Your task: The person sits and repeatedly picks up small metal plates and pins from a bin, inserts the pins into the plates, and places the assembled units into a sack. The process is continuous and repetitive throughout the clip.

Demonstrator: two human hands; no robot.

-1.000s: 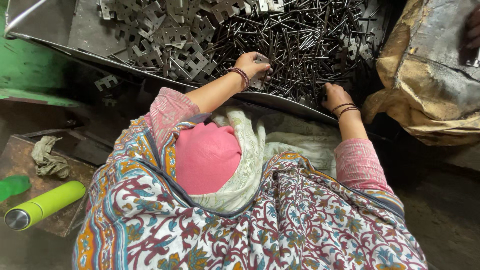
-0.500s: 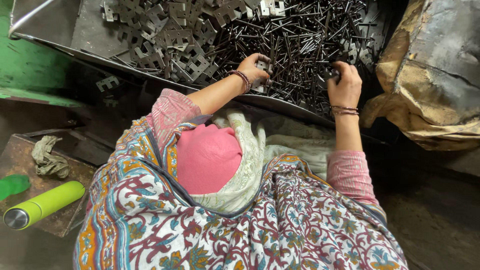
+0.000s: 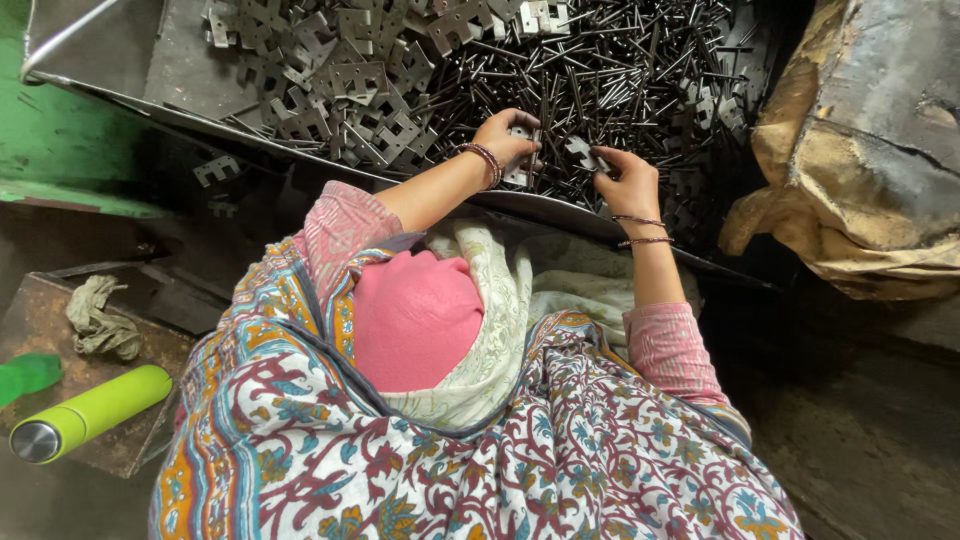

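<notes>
Just above the tray's near rim (image 3: 560, 208), the left hand (image 3: 505, 140) pinches a small metal bracket (image 3: 518, 172) while the right hand (image 3: 628, 182) grips another bracket (image 3: 582, 152) beside it, both lifted clear of the nails (image 3: 610, 80) for handling.

A single head view looks almost straight down from above the person, close enough that the patterned shawl (image 3: 480, 450) and pink head covering (image 3: 415, 315) fill the lower half of the frame. The lens faces forward and down over the metal tray (image 3: 150, 60) of stamped brackets and pins, which runs along the top edge. The left hand (image 3: 505, 140) and right hand (image 3: 625, 180) sit just above the centre. A green bottle (image 3: 90, 412) lies at the lower left edge.
</notes>
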